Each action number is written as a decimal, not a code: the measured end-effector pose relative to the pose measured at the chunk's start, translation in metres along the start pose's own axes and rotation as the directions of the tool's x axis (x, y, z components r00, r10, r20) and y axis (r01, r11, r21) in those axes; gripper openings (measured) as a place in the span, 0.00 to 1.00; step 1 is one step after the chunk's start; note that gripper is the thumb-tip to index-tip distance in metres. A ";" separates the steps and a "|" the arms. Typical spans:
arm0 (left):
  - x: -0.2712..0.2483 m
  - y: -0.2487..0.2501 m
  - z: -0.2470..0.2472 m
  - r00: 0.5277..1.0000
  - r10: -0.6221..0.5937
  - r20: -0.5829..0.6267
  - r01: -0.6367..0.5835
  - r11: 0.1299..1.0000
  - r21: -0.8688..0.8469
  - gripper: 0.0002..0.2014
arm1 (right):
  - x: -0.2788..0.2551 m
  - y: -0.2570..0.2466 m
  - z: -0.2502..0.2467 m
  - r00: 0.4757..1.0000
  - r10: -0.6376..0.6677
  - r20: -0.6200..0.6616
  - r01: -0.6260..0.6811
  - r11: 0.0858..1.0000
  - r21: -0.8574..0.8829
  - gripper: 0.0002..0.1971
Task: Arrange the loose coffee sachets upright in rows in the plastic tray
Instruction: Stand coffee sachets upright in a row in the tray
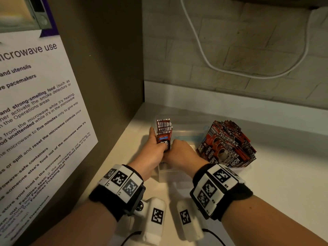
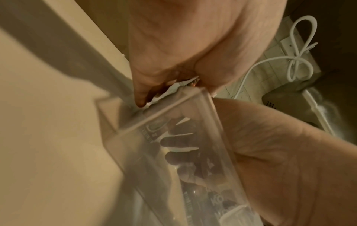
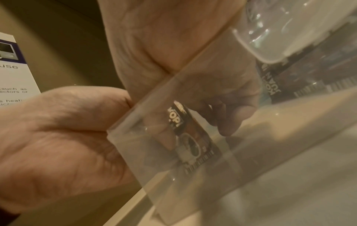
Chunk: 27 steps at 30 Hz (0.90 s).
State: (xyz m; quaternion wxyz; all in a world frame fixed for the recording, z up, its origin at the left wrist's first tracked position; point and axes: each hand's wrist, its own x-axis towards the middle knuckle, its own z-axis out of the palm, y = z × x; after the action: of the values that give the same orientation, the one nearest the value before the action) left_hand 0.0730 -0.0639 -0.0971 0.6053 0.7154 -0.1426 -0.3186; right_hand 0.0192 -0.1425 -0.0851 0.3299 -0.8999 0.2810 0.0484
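Observation:
A clear plastic tray [image 1: 185, 133] stands on the white counter. A row of upright red-and-black sachets [image 1: 164, 126] fills its left end. My left hand [image 1: 156, 142] lies along the left side of that row, fingers stretched forward, and its thumb presses the front sachet [image 1: 166, 142]. My right hand [image 1: 178, 148] meets it from the right. Its fingers [image 2: 173, 143] curl down inside the tray against the same sachet [image 3: 185, 137], as seen through the tray wall [image 3: 193, 175]. Loose sachets [image 1: 229, 144] are heaped at the right.
An olive cabinet side [image 1: 110, 86] with a microwave notice [image 1: 35, 112] stands close on the left. A white cable [image 1: 204, 50] hangs on the tiled back wall. The heap seems to sit in a second clear tub [image 3: 257, 50]. Bare counter [image 1: 284, 174] lies to the right.

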 end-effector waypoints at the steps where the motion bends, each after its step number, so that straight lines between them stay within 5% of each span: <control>1: -0.001 0.000 -0.001 1.000 -0.004 -0.016 0.004 1.000 -0.002 0.37 | -0.004 -0.002 -0.003 1.000 0.007 -0.013 -0.006 1.000 0.027 0.12; 5: -0.005 0.007 -0.010 0.985 0.077 -0.152 -0.072 0.997 0.042 0.37 | -0.016 -0.006 -0.019 0.999 0.011 -0.051 -0.007 0.996 0.090 0.15; 8: -0.021 0.030 -0.008 0.828 0.422 -0.368 -0.380 0.906 0.185 0.23 | -0.028 -0.011 -0.044 0.987 -0.018 -0.159 0.035 0.994 0.105 0.11; 10: -0.034 0.047 0.000 0.746 0.586 -0.316 -0.545 0.810 0.214 0.21 | -0.032 -0.006 -0.066 0.939 -0.031 -0.341 0.077 0.989 0.124 0.19; 11: -0.041 0.053 0.007 0.759 0.610 -0.227 -0.577 0.792 0.199 0.21 | -0.037 -0.002 -0.078 0.903 -0.040 -0.428 0.115 0.982 0.152 0.19; 14: -0.040 0.057 0.029 0.884 0.446 0.139 -0.468 0.844 0.263 0.34 | -0.047 0.019 -0.113 0.817 -0.077 -0.571 0.168 0.980 0.109 0.18; 17: -0.026 0.047 0.054 0.922 0.087 0.377 -0.293 0.793 0.533 0.53 | -0.056 0.044 -0.135 0.915 -0.132 -0.382 0.092 0.988 -0.121 0.36; 19: -0.015 0.041 0.065 0.918 -0.019 0.396 -0.257 0.732 0.631 0.60 | -0.061 0.056 -0.143 0.988 -0.099 -0.118 0.056 0.944 -0.325 0.55; 21: -0.003 0.036 0.073 0.921 -0.060 0.385 -0.228 0.717 0.658 0.63 | -0.062 0.066 -0.146 0.998 -0.030 0.061 0.055 0.879 -0.474 0.68; 27: 0.018 0.024 0.086 0.914 -0.089 0.396 -0.207 0.736 0.644 0.67 | -0.047 0.087 -0.137 0.990 0.024 0.138 0.059 0.822 -0.566 0.76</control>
State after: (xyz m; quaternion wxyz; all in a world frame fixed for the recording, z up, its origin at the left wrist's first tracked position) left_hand 0.0368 -0.1463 -0.0843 0.2727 0.7992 -0.3921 -0.3649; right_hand -0.0802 -0.2596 -0.0152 0.0662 -0.9542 0.2219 0.1896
